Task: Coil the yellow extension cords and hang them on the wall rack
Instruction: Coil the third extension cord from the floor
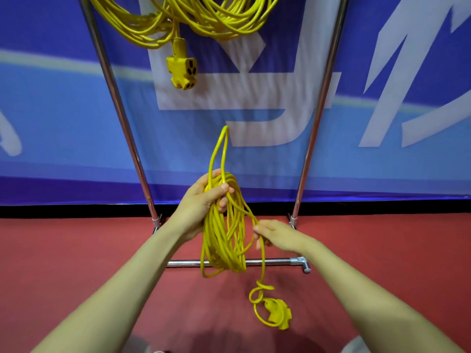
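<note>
At frame centre, the left hand (201, 202) has its fingers (223, 203) curled around the top of the yellow cord coil (224, 248), with one loop standing above the grip. Just right of it, the right hand (277, 234) pinches the free strand (262, 266), which leads to the socket end (276, 314) on the floor (76, 250) at lower right. Hazards: a slackened left grip would likely spill the loops, and the kinked tail may tangle.

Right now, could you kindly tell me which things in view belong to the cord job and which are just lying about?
Job: coil gripped by left hand; loose tail pinched by right hand; socket end; hung cords; rack.
Lying about: blue banner; red floor.
</note>
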Demonstrator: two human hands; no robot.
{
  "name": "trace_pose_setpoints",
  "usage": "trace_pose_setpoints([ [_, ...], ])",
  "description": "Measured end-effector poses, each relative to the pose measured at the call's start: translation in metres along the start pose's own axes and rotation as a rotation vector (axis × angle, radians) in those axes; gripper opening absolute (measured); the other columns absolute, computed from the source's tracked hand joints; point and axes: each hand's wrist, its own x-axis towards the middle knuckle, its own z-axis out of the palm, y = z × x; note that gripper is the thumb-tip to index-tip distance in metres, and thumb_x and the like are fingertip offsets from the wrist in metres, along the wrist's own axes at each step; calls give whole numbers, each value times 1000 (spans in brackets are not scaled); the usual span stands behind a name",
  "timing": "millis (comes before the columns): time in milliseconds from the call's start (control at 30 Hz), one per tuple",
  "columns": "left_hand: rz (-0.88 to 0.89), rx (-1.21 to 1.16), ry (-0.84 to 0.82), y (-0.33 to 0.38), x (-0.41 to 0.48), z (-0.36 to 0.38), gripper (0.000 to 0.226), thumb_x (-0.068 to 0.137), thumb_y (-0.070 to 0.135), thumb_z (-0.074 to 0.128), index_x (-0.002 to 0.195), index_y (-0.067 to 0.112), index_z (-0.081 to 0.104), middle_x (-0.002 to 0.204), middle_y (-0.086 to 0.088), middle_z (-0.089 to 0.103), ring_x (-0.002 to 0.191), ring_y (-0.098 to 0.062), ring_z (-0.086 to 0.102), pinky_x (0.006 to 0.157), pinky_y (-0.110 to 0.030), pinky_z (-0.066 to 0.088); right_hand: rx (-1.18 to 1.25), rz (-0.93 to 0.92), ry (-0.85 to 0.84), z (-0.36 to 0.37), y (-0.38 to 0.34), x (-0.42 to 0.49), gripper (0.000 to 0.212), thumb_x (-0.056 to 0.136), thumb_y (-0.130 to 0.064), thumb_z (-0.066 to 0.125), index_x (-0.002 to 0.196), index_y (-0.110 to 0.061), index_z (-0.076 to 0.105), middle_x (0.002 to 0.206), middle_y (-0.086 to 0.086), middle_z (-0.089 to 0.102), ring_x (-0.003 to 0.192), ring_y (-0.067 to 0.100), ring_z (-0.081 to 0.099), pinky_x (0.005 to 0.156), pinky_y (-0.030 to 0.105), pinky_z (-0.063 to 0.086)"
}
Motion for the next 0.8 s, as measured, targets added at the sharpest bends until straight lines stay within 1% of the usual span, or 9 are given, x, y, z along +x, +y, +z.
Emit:
trace_pose_setpoints([
  [67, -11, 125, -18, -2, 0, -4, 22, 94, 3, 53, 111, 17, 49, 80, -17, 51, 49, -13, 44, 48, -21, 39, 94, 34, 122, -8, 0, -1, 28, 102, -25, 38, 79, -17, 52, 63, 4, 61, 55, 13, 63, 59, 26, 48],
  [133, -50, 200, 0, -6, 0, -8, 44, 93, 3, 56, 123, 28, 36, 79, -18, 51, 50, -15, 43, 50, -24, 39, 139, 42, 266, -17, -1, -3, 25, 100, -27, 44, 80, -16, 54, 57, 4, 59, 49, 18, 61, 55, 27, 48],
  [233, -118, 247, -9, -11, -2, -14, 77, 91, 3, 60, 134, 42, 9, 90, -20, 61, 50, -16, 43, 49, -26, 39, 124, 96, 469, -23, -1, -2, 25, 94, -30, 55, 76, -13, 49, 53, 3, 58, 42, 18, 56, 50, 26, 47],
  [300, -182, 254, 10, -10, -4, -16, 87, 91, 3, 61, 141, 38, -1, 92, -16, 64, 49, -15, 44, 47, -24, 41, 81, 172, 586, -24, 2, -1, 28, 92, -31, 56, 73, -14, 45, 53, 4, 59, 43, 19, 58, 55, 31, 51],
  [400, -232, 234, 55, -7, -9, -17, 72, 91, 3, 60, 139, 17, 8, 92, -16, 65, 48, -14, 45, 46, -24, 41, -54, 254, 696, -29, 6, 0, 30, 90, -34, 56, 71, -18, 41, 58, 3, 64, 54, 23, 65, 65, 34, 53],
  [533, -266, 154, -30, 2, -15, -16, 44, 88, 10, 60, 116, 16, 27, 93, -21, 68, 46, -14, 44, 48, -24, 41, -421, 355, 632, -30, 5, -3, 22, 93, -35, 53, 82, -18, 44, 83, 7, 64, 86, 31, 62, 68, 32, 42],
  [633, -258, 102, -117, 10, -16, -15, 41, 81, 16, 61, 111, 17, 33, 98, -26, 66, 47, -15, 44, 49, -25, 42, -559, 387, 586, -25, 6, -3, 16, 94, -28, 52, 85, -17, 43, 85, 8, 61, 92, 32, 61, 67, 30, 36],
  [733, -228, 17, -141, 15, -14, -18, 35, 81, 17, 63, 105, 15, 38, 95, -25, 67, 46, -13, 43, 46, -23, 40, -585, 445, 524, -24, 11, -2, 11, 94, -23, 53, 86, -20, 46, 100, 9, 66, 100, 32, 61, 69, 29, 36],
  [800, -216, -18, -189, 17, -12, -24, 47, 75, 24, 77, 104, 14, 40, 94, -25, 68, 45, -12, 43, 46, -22, 40, -596, 486, 497, -27, 18, -2, 1, 94, -22, 53, 93, -21, 53, 106, 9, 66, 104, 31, 61, 71, 28, 36],
])
